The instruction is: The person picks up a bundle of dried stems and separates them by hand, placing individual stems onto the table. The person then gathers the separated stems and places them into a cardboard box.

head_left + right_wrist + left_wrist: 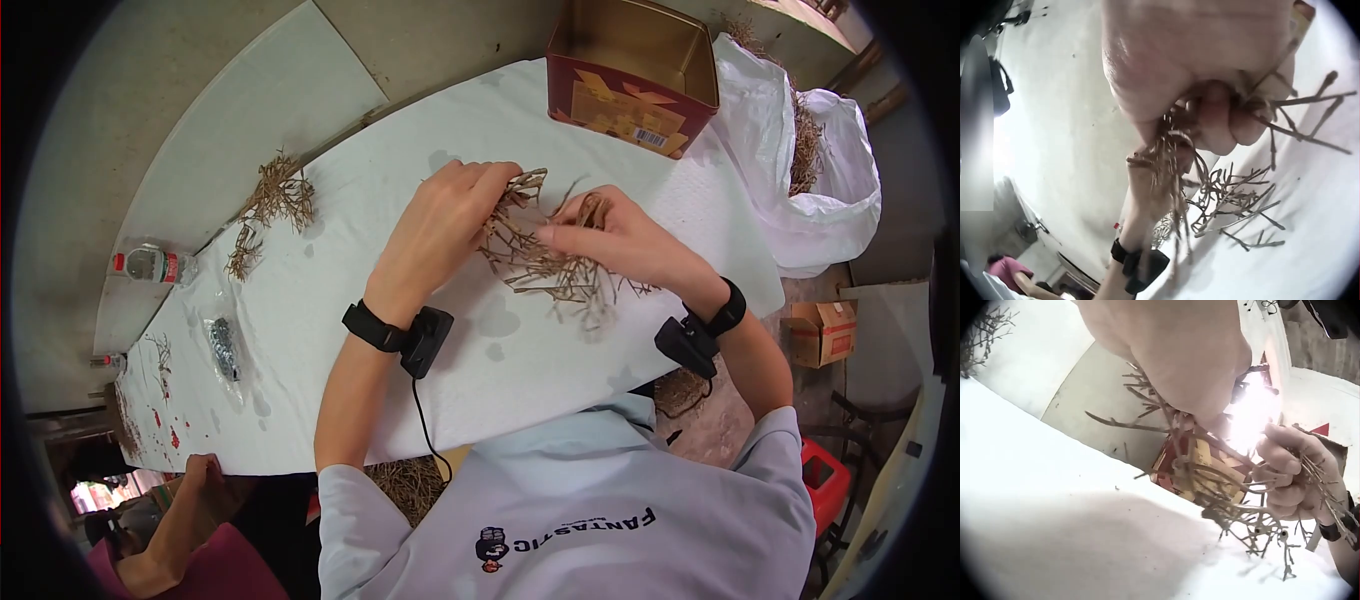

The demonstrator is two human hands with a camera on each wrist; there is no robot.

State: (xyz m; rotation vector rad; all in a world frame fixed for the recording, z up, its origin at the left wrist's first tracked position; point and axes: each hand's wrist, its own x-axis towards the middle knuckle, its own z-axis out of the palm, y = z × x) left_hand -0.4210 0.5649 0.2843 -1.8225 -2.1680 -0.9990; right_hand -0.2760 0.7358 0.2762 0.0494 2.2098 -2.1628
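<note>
Over the white-covered table, my left hand [447, 222] grips a bunch of dry brown branching twigs [520, 255]. Facing it, my right hand [628, 240] has its fingers curled round more of these stems, with the thumb lying along them. Forked ends spread below the left hand [1179, 356] in the left wrist view, while thin sprigs [1322, 487] stick out of the right hand [1294, 469]. Seen from the right wrist, stems [1172, 162] hang from the right hand [1204, 69] and overlap the left; its fingertips are partly hidden there.
A red-and-gold tin [630, 115] stands at the table's back right, beside a white sack [830, 220] of twigs. Another twig pile [280, 195] lies left, near a plastic bottle [155, 265] and a clear bag [222, 345]. Another person's hand [203, 468] touches the near-left table edge.
</note>
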